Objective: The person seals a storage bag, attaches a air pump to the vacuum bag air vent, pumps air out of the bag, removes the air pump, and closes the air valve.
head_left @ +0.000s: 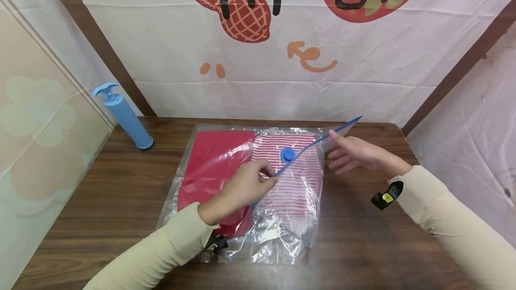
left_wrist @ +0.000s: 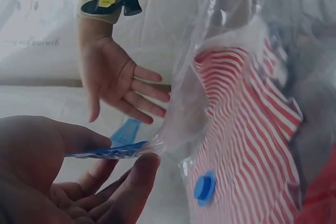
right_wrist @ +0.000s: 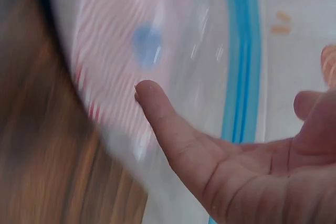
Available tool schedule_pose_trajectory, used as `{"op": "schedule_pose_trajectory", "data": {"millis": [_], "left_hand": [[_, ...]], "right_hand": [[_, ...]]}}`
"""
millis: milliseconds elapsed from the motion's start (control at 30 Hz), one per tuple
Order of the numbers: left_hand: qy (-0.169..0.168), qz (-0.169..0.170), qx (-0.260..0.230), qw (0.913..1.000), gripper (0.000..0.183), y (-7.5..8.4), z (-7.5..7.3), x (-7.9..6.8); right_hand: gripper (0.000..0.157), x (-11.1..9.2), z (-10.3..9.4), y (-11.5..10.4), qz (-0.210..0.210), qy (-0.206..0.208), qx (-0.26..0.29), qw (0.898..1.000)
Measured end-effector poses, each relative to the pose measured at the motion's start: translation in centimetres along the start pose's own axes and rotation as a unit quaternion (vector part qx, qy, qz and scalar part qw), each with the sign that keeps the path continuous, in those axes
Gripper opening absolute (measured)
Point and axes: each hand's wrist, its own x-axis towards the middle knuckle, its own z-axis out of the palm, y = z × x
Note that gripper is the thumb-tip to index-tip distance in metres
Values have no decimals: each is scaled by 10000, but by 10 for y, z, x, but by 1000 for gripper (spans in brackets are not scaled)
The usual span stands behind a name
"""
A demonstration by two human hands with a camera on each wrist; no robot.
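A clear plastic vacuum storage bag (head_left: 278,249) lies on the table, a folded red cloth (head_left: 217,160) in its left half and a red-and-white striped cloth (head_left: 290,198) in its right. Over the striped cloth sits a round blue valve (head_left: 288,155). The bag's blue zip edge (head_left: 322,138) is raised and slants up to the right. My left hand (head_left: 246,182) pinches this edge between thumb and fingers, as the left wrist view also shows. Close to the edge's upper end, my right hand (head_left: 359,151) has its fingers extended and grips nothing; contact with the bag is unclear.
A light blue hand pump (head_left: 129,117) stands at the table's back left, near the side curtain. Behind the wooden table (head_left: 109,191) hangs a printed white cloth backdrop (head_left: 258,97). Each wrist wears a black strap.
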Motion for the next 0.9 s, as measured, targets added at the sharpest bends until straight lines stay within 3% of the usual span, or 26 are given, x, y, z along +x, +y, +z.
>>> {"op": "schedule_pose_trajectory", "data": {"millis": [200, 367, 633, 900], "left_hand": [[-416, -76, -607, 9973, 15, 11, 1, 2], [-809, 163, -885, 9926, 24, 20, 4, -1], [-1050, 632, -870, 9886, 34, 31, 8, -4], [-1329, 650, -811, 9857, 36, 30, 9, -4]], "right_hand": [[90, 0, 23, -12, -28, -131, 544, 9984], [85, 3, 34, -16, -50, 92, 669, 9977], [74, 8, 46, -21, -26, 540, 578, 9969], [39, 7, 47, -23, -89, 764, 768, 9941]]}}
